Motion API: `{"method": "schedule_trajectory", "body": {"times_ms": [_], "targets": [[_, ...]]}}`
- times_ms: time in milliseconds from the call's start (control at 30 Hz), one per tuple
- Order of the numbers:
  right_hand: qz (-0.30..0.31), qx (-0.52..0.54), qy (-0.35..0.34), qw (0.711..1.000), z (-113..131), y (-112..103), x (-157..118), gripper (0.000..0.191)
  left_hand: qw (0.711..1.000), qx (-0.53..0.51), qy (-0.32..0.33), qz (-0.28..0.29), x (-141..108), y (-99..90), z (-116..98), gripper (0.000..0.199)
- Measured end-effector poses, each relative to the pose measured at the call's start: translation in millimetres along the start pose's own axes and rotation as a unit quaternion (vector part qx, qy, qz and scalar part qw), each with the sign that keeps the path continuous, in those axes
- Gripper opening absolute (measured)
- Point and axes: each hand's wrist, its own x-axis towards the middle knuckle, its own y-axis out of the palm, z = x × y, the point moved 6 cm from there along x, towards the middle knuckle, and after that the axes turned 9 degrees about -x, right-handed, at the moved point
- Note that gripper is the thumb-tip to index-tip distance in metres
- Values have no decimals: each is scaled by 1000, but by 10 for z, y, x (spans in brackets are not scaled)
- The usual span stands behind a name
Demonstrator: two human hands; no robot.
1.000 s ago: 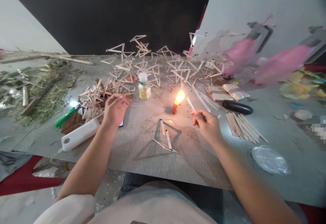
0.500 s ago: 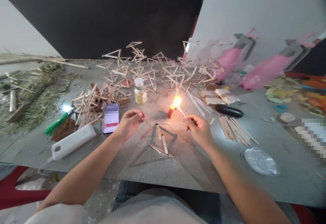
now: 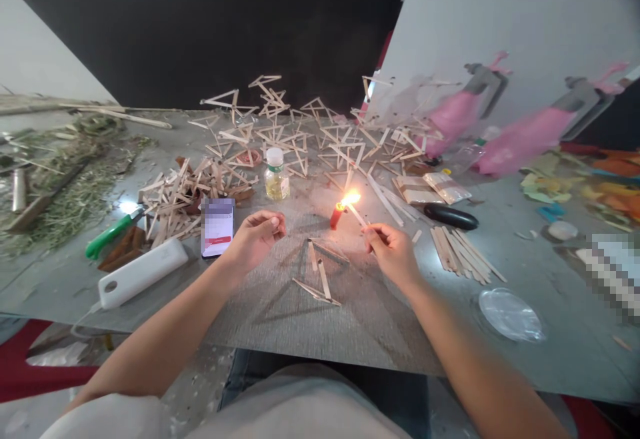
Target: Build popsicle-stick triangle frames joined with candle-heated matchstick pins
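My right hand (image 3: 391, 249) pinches a wooden craft stick (image 3: 357, 214) by its near end. The stick's far end is in the flame beside a short red candle (image 3: 336, 216), which stands upright on the table (image 3: 280, 319). My left hand (image 3: 260, 236) is held left of the candle, fingers curled and thumb against them, with nothing showing between them. Below and between my hands lies a small frame of joined craft sticks (image 3: 324, 278). Right of my right hand several flat craft sticks (image 3: 463, 256) lie fanned out.
Behind the candle spreads a cluster of stick frames (image 3: 285, 136). A bottle (image 3: 276, 176), a phone (image 3: 218, 232), a pile of sticks (image 3: 175, 196), a green-handled tool (image 3: 113, 234) and a white power bank (image 3: 143, 274) are leftward. To the right are a black oval object (image 3: 451, 216), a clear lid (image 3: 511, 314) and pink glue guns (image 3: 530, 129).
Both hands keep nearly the same place, with the stick still in the flame. The flame looks slightly smaller, and the camera view has shifted a little.
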Motion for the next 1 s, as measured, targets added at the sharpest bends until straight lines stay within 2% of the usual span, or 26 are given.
{"method": "schedule_trajectory", "body": {"times_ms": [567, 1000], "targets": [[-9, 0, 4, 1000, 2, -23, 0, 34, 999, 28, -13, 35, -26, 22, 13, 22], [-6, -1, 2, 1000, 2, -20, 1, 35, 998, 52, 0, 36, -31, 31, -4, 23]]}}
